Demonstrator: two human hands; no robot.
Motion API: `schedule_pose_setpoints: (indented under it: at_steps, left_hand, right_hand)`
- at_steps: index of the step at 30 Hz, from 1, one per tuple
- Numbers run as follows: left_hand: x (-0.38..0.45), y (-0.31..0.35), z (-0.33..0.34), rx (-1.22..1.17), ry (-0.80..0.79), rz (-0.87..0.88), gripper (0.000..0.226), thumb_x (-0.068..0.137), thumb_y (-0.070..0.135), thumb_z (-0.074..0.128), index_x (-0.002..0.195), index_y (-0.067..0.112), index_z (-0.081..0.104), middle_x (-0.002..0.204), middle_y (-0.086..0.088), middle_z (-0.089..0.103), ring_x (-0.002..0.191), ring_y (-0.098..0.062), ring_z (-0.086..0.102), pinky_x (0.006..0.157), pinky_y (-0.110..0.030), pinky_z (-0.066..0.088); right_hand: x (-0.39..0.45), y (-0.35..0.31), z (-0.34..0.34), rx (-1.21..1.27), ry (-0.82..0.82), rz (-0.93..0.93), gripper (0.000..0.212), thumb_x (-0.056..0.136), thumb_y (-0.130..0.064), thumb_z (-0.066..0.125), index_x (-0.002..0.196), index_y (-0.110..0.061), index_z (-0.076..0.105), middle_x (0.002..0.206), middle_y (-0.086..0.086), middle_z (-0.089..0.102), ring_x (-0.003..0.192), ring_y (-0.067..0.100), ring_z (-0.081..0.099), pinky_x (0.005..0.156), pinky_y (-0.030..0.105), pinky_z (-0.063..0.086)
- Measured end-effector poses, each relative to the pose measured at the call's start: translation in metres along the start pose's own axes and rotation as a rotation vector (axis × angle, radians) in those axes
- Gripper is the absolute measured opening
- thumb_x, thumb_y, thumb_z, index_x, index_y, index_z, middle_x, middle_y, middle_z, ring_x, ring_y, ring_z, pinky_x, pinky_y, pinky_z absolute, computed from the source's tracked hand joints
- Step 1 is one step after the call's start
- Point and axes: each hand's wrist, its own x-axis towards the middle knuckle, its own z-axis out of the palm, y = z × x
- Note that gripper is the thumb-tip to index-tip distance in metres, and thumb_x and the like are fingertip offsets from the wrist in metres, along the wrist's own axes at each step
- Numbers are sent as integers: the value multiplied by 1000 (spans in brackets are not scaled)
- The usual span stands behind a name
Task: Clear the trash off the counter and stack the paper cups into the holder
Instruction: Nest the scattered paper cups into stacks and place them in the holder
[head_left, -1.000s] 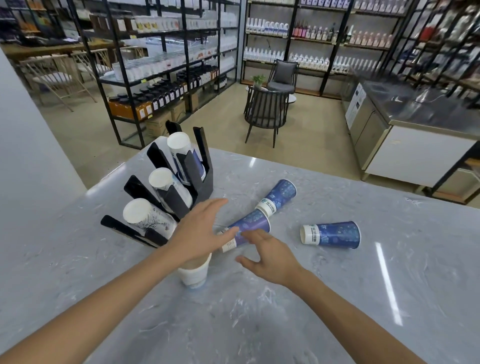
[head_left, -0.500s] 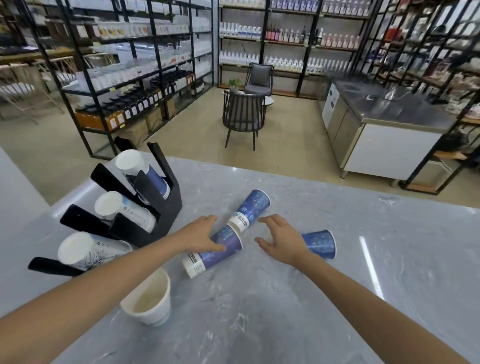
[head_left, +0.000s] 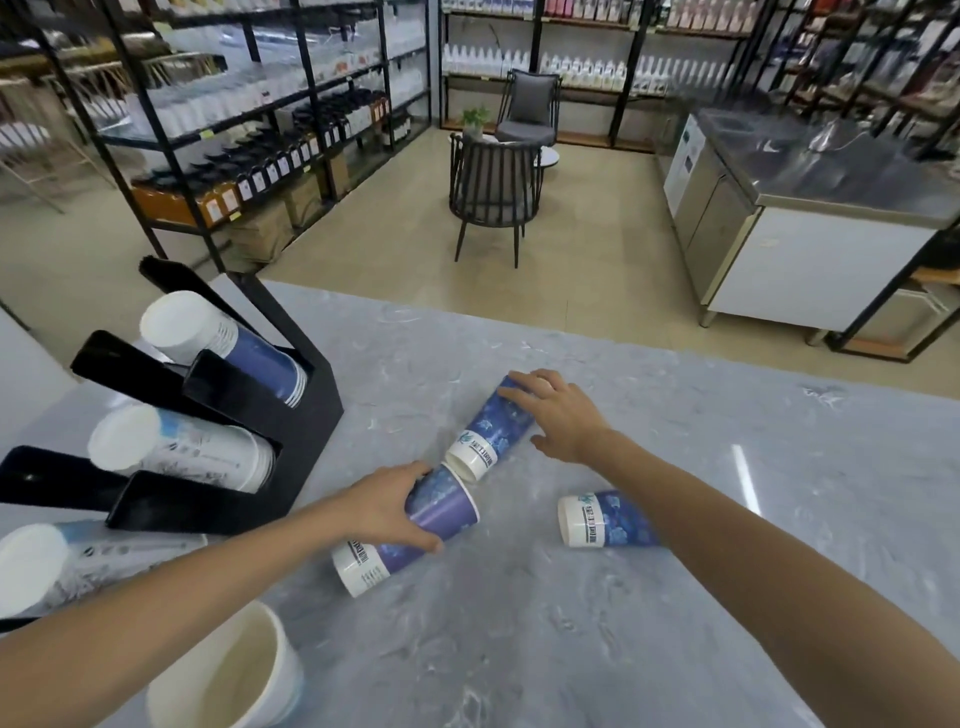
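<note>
Three blue paper cups lie on their sides on the grey marble counter (head_left: 649, 649). My left hand (head_left: 387, 506) wraps around the nearest cup (head_left: 410, 530). My right hand (head_left: 563, 415) rests with spread fingers on the far cup (head_left: 491, 436), whose white base touches the near cup's rim. The third cup (head_left: 602, 519) lies partly behind my right forearm. The black cup holder (head_left: 306, 421) stands at the left with stacks of cups lying in its three slots. An upright white cup (head_left: 228, 670) stands at the front left.
Beyond the counter's far edge lie a tiled floor, black shelving racks (head_left: 249, 130) with bottles, two dark chairs (head_left: 493, 192) and a steel-topped cabinet (head_left: 810, 218) at the right.
Both hands have moved forward: the left has closed around the near blue cup, and the right has shifted from the third cup onto the far cup. The view has tilted nearer.
</note>
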Motion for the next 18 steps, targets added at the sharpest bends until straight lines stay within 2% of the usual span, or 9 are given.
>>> schedule_pose_setpoints:
  at_steps: [5, 7, 11, 18]
  left_hand:
    - [8, -5, -10, 4, 68, 0, 83, 61, 55, 88, 128, 25, 50, 115, 7, 62, 99, -13, 63, 89, -32, 55]
    - [12, -8, -13, 18, 125, -13, 87, 60, 56, 87, 132, 26, 48, 117, 6, 60, 103, -14, 61, 93, -34, 52]
    - [17, -8, -19, 76, 173, -24, 96, 58, 61, 85, 139, 27, 45, 123, 4, 57, 111, -17, 56, 99, -37, 49]
    - [13, 12, -27, 130, 205, 66, 99, 59, 61, 83, 144, 32, 40, 130, 7, 54, 115, -16, 57, 97, -40, 51]
  right_hand:
    - [15, 2, 10, -11, 39, -11, 84, 85, -9, 67, 155, -36, 28, 165, -4, 25, 141, 31, 34, 103, 47, 44]
    - [15, 1, 12, -5, 64, 1, 80, 87, -9, 65, 154, -36, 31, 164, -3, 28, 139, 31, 36, 100, 45, 45]
    - [3, 0, 14, 28, 93, 23, 78, 86, -18, 70, 153, -35, 34, 160, 0, 33, 136, 30, 39, 99, 43, 45]
    - [-36, -12, -7, -1, 178, -14, 79, 79, -34, 73, 150, -35, 41, 148, 5, 46, 127, 30, 47, 95, 43, 48]
